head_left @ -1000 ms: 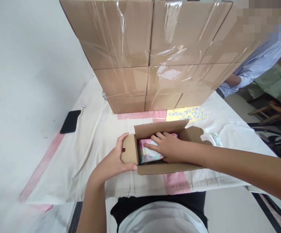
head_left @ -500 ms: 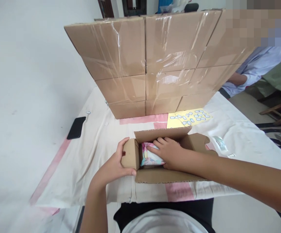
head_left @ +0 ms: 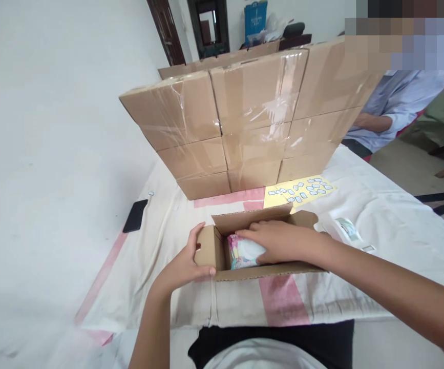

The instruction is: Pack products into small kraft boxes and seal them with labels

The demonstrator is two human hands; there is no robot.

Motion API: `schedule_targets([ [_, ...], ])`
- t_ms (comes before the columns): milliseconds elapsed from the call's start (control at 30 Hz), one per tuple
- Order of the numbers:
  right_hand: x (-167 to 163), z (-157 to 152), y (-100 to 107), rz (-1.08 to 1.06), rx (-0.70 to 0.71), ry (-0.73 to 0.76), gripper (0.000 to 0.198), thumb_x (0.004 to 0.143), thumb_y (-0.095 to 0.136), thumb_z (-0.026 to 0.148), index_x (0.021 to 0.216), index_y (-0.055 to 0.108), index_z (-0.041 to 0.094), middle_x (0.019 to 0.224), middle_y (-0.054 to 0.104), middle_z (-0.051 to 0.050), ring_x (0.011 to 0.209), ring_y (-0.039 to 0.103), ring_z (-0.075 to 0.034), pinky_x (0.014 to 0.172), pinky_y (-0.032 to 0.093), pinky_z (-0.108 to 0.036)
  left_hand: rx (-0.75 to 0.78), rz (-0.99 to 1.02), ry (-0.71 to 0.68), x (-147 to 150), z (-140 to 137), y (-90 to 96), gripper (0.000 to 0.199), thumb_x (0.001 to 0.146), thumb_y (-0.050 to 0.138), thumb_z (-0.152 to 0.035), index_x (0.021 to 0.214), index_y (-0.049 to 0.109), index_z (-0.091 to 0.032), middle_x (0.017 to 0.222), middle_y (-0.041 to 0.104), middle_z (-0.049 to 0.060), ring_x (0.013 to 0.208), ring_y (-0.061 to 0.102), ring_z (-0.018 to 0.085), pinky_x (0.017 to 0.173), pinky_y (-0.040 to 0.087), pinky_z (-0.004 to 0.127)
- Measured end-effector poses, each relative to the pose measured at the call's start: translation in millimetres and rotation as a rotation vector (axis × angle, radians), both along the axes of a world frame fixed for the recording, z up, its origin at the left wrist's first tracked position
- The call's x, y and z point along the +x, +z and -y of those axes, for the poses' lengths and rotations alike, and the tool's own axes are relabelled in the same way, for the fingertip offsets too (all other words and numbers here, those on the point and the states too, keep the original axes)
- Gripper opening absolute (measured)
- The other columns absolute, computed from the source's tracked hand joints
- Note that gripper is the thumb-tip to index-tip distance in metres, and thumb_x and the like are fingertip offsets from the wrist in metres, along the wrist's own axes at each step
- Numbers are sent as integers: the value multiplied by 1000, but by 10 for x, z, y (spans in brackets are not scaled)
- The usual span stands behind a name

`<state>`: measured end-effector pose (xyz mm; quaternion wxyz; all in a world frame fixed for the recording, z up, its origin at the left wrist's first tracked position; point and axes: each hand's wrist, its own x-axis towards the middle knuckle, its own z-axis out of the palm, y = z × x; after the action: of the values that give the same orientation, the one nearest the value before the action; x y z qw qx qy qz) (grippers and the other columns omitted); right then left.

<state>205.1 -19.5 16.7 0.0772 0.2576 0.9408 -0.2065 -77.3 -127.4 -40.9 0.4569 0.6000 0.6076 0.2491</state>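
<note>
In the head view, an open cardboard box (head_left: 270, 271) lies on the cloth in front of me. My left hand (head_left: 185, 264) grips the box's left end, with the thumb at the near corner and fingers on the far side of the flap. Inside the box sits a soft plastic packet (head_left: 240, 251), pink, white and pale blue, perhaps wipes or tissues. Over its right part lies my right hand (head_left: 279, 241), thumb on the near side and fingers along the far side. This hand hides the packet's right end and much of the box's inside.
Behind the box stands a wall of taped cardboard boxes (head_left: 252, 123). A yellow sheet with small labels (head_left: 300, 192) lies at its foot. White tape roll (head_left: 346, 230) sits to the right, a black phone (head_left: 135, 215) to the left. Another person's sleeve (head_left: 409, 113) shows at right.
The view has shifted, showing more of the room behind. My right hand's spread fingers have drawn together around the packet. My left hand keeps its hold on the box's end.
</note>
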Motion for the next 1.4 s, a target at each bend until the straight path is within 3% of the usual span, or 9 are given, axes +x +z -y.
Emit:
schedule_targets([
  [133, 705, 77, 222, -608, -45, -410, 43, 96, 57, 41, 138, 57, 33, 126, 68, -6, 111, 64, -28, 90, 52, -41, 197, -25, 131, 41, 89, -111, 92, 72, 76, -66, 136, 20, -31, 142, 30, 12, 124, 46, 29, 105, 43, 47],
  [267, 1085, 329, -290, -1356, 237, -1067, 24, 101, 46, 40, 110, 63, 25, 94, 65, -6, 83, 62, -22, 75, 51, -38, 269, 58, 269, 221, 189, -191, 68, 81, 69, -66, 121, 24, -33, 112, 41, 3, 87, 51, 17, 73, 45, 31],
  [367, 1015, 552, -787, -1158, -33, -813, 55, 105, 21, 52, 103, 69, 25, 104, 69, -10, 93, 64, -27, 81, 53, -46, 404, 153, 103, 386, 147, -172, 69, 86, 48, -79, 132, 27, -32, 104, 47, 2, 77, 46, 16, 70, 41, 32],
  [500, 817, 772, -1098, -1036, -9, -607, 81, 96, 3, 71, 112, 69, 28, 126, 66, -11, 120, 57, -35, 101, 48, -56, 558, 175, -52, 446, 1, -184, 97, 72, 27, -98, 140, 36, -30, 108, 56, 6, 74, 42, 17, 70, 38, 36],
  [667, 646, 786, -1170, -1010, 54, -842, 43, 102, 36, 51, 137, 48, 29, 123, 62, -13, 110, 61, -31, 86, 56, -47, 542, 187, 97, 469, -43, -283, 88, 73, 37, -95, 124, 52, -26, 99, 60, 5, 72, 46, 17, 64, 35, 34],
  [767, 564, 711, -1121, -1058, 63, -983, 63, 97, 48, 36, 154, 20, 30, 135, 52, -15, 94, 61, -25, 73, 57, -41, 436, 99, 302, 581, -49, -275, 45, 92, 61, -55, 126, 50, -28, 110, 61, 4, 74, 48, 15, 68, 38, 31],
  [933, 555, 533, -917, -986, 133, -841, 87, 90, 46, 23, 159, -6, 30, 159, 30, -16, 127, 50, -29, 94, 54, -49, 589, 144, 387, 674, -161, -283, 77, 89, 68, -39, 151, 23, -39, 151, 41, 9, 101, 51, 19, 78, 44, 33],
  [1100, 534, 457, -902, -1021, 220, -742, 37, 91, 42, 20, 125, 51, 29, 123, 60, -11, 132, 48, -31, 107, 44, -57, 569, -33, 322, 548, -192, -314, 48, 92, 64, -37, 137, 47, -31, 115, 64, 5, 97, 54, 21, 83, 44, 36],
  [1400, 501, 479, -966, -1015, 260, -808, 25, 95, 38, 27, 94, 63, 27, 106, 67, -12, 129, 51, -36, 100, 48, -62, 806, -667, -85, 766, -136, 7, 32, 92, 64, -39, 123, 65, -33, 108, 67, 4, 98, 56, 26, 85, 36, 44],
])
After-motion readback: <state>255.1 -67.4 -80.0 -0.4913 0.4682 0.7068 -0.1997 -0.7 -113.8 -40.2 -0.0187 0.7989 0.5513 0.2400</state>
